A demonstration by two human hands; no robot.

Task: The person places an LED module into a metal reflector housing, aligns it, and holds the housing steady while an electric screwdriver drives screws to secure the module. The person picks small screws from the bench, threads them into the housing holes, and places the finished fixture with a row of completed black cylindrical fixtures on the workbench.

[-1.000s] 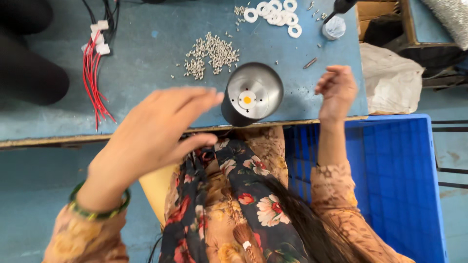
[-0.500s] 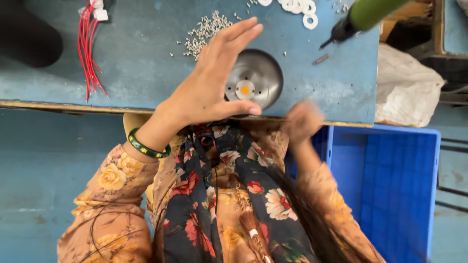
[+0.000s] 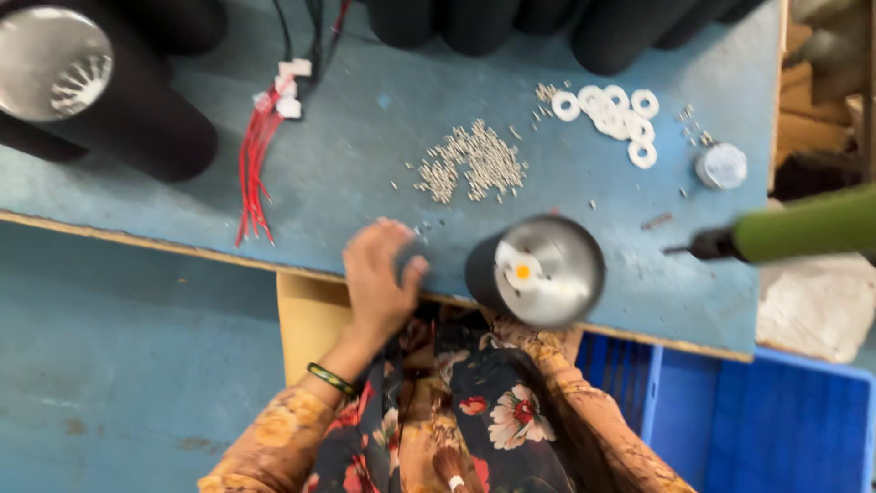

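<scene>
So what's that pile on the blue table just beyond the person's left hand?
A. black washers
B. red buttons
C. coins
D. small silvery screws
D: the pile of small silvery screws lies on the table just beyond the left hand.

workshop | blue workbench (image 3: 182, 196) | screw pile (image 3: 472, 169) | white washers (image 3: 611, 114) | red wires (image 3: 254, 169)

Red wire bundle (image 3: 255, 164) with white connectors lay on blue table (image 3: 365, 155), left of centre. White washers (image 3: 613, 111) clustered near far right edge; small round silvery cap (image 3: 721, 166) just beside them. Large black cylinder (image 3: 100, 82) with reflective end stood at far left. Blue plastic crate (image 3: 776, 429) sat below table edge, right.
</scene>
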